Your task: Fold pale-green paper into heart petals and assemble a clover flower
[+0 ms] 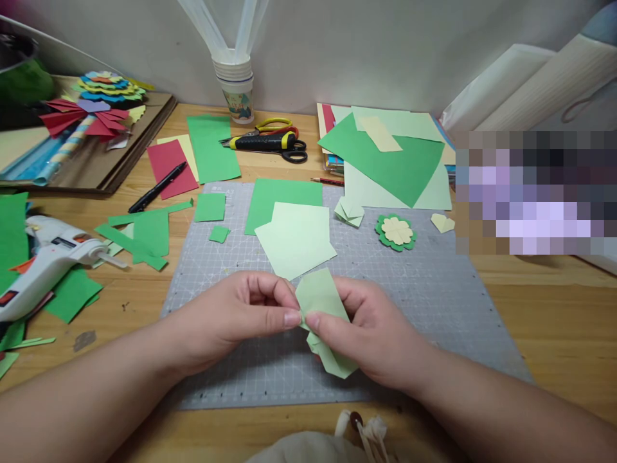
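Pale-green folded paper (pixel 325 296), held over the grey cutting mat (pixel 424 321), between both hands; left hand (pixel 260 305), thumb and fingertip pinched together at its left edge; right hand (pixel 366 321), clamped on it, thumb across the face, fingers behind. Loose light-green paper (pixel 299 235), overlapping a darker green sheet (pixel 284 191) beyond the hands; layered paper flower (pixel 396 231), cream over green, lying to the right.
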### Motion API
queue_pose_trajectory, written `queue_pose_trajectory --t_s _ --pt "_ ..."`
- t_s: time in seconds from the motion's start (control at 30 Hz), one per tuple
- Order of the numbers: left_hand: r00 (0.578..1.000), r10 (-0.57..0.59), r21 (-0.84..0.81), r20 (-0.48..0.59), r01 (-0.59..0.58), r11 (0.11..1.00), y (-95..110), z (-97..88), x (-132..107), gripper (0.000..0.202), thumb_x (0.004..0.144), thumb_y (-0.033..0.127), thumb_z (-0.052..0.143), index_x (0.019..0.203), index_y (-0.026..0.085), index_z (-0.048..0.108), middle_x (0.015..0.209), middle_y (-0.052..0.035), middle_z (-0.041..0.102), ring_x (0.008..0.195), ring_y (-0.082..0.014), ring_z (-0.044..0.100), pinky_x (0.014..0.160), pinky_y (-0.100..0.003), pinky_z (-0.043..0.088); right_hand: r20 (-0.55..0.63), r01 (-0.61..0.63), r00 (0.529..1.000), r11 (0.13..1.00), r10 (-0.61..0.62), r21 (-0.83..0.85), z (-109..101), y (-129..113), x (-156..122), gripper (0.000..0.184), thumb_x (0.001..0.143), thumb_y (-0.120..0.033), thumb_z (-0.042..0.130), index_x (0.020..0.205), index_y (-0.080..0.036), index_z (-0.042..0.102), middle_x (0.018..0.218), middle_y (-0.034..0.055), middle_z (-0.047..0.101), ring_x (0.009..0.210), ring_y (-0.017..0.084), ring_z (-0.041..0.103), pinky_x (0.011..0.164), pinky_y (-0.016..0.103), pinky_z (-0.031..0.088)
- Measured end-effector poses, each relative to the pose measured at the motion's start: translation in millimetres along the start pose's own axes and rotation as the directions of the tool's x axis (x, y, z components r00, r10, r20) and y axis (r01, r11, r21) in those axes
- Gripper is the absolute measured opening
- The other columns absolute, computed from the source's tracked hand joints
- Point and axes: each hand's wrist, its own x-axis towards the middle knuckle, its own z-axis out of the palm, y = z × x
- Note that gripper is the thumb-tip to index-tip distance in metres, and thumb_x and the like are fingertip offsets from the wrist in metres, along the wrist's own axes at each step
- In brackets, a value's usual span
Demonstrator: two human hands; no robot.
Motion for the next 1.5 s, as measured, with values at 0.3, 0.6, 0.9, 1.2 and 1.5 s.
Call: queue_pose_trajectory --t_s 0.3,0.6,0.9,1.2,1.5 --pt "1.0 0.008 0.062 -0.03 -0.006 0.998 -1.2 0.3 -0.2 0.014 0.072 0.025 0.074 0.067 0.017 0.064 0.065 0.0045 0.057 0.061 -0.0087 0.046 0.059 -0.021 0.034 0.023 -0.034 0.999 0.999 0.033 0.015 0.8 0.6 -2.7 0.006 0.082 -0.02 0.054 0.076 -0.018 0.053 0.062 -0.0039 0.055 0.05 0.009 0.051 0.046 0.02 0.037" --pt "1.0 -0.011 0.061 0.011 0.011 0.998 0.8 0.4 1.9 0.018 0.071 0.021 0.073 0.065 0.015 0.057 0.065 0.0051 0.054 0.062 -0.0085 0.046 0.061 -0.02 0.035 0.042 0.03 0.999 0.999 -0.029 -0.022 2.9 -0.5 -0.3 0.003 0.079 -0.017 0.054 0.076 -0.018 0.055 0.062 -0.0042 0.049 0.053 0.009 0.044 0.048 0.02 0.034" --pt "0.999 0.038 0.168 -0.025 -0.033 0.985 4.2 7.3 -3.4 0.017 0.077 0.027 0.063 0.068 0.017 0.052 0.063 0.0054 0.047 0.062 -0.0102 0.038 0.057 -0.022 0.03 0.07 -0.046 0.997 0.999 0.045 0.016 3.3 -0.3 0.9 0.017 0.08 -0.026 0.056 0.067 -0.017 0.048 0.06 -0.0044 0.043 0.052 0.008 0.038 0.046 0.018 0.033" --pt "0.987 0.158 0.267 -0.031 -0.144 0.953 5.0 10.1 -2.2 0.016 0.082 0.023 0.055 0.068 0.018 0.05 0.062 0.0065 0.042 0.059 -0.0093 0.033 0.055 -0.022 0.027 0.001 -0.023 1.0 0.995 0.023 0.092 4.3 2.5 2.9 0.02 0.08 -0.033 0.058 0.072 -0.016 0.052 0.063 -0.0024 0.048 0.055 0.009 0.044 0.048 0.02 0.037" --pt "0.985 0.163 0.329 -0.049 -0.138 0.934 1.6 11.3 -3.3 0.014 0.083 0.023 0.052 0.07 0.017 0.051 0.064 0.0057 0.044 0.061 -0.0096 0.036 0.055 -0.022 0.03 -0.01 -0.022 1.0 0.997 0.023 0.076 5.2 4.2 1.8 0.02 0.08 -0.029 0.06 0.067 -0.017 0.051 0.061 -0.003 0.05 0.054 0.009 0.044 0.049 0.02 0.038"
